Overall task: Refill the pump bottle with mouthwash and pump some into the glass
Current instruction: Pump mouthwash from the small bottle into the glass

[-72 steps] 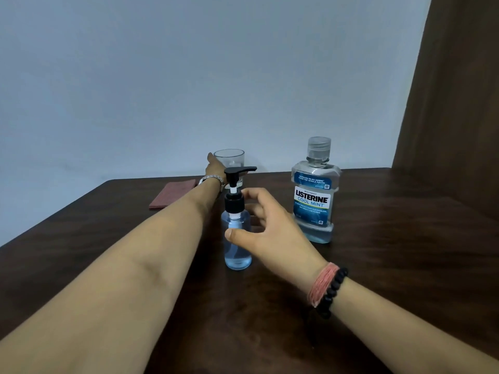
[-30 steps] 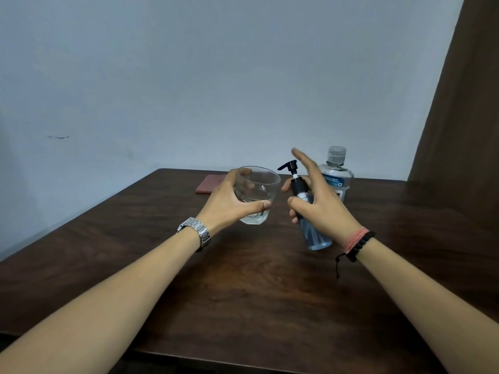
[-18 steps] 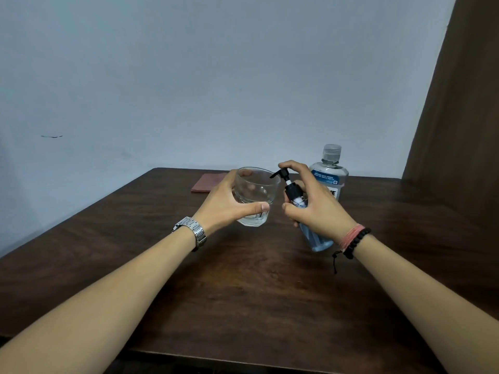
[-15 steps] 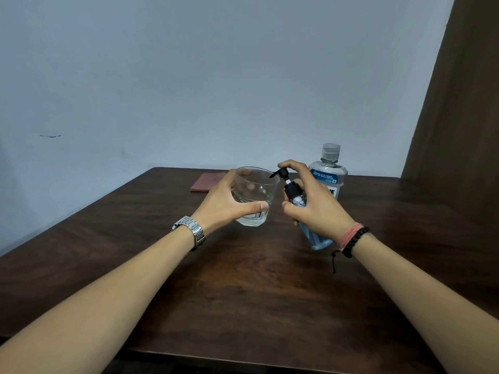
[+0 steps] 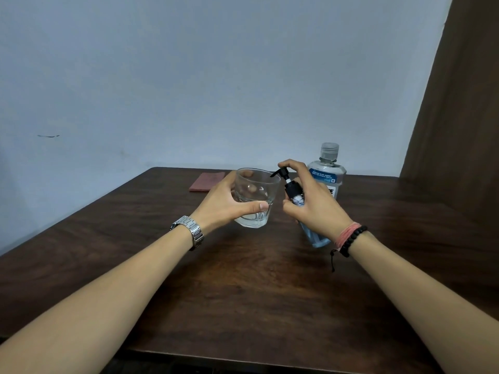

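Since a moment ago the right hand (image 5: pixel 318 209) has lifted the pump bottle (image 5: pixel 310 230), fingers closed round it, forefinger on the pump. The left hand (image 5: pixel 229 203) grips the glass (image 5: pixel 255 197) under the spout, so pumping begins. The brown bench (image 5: pixel 243 292) stands before a pale wall.

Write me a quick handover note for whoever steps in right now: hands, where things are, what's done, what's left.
Left hand: holds the glass above the table, tilted toward the pump.
Right hand: grips the pump bottle, tilted, index finger on the pump head, spout at the glass rim.
Mouthwash bottle: capped, standing behind.
Done: pump bottle holds blue liquid.
Left: pump into the glass; none visible in it yet.
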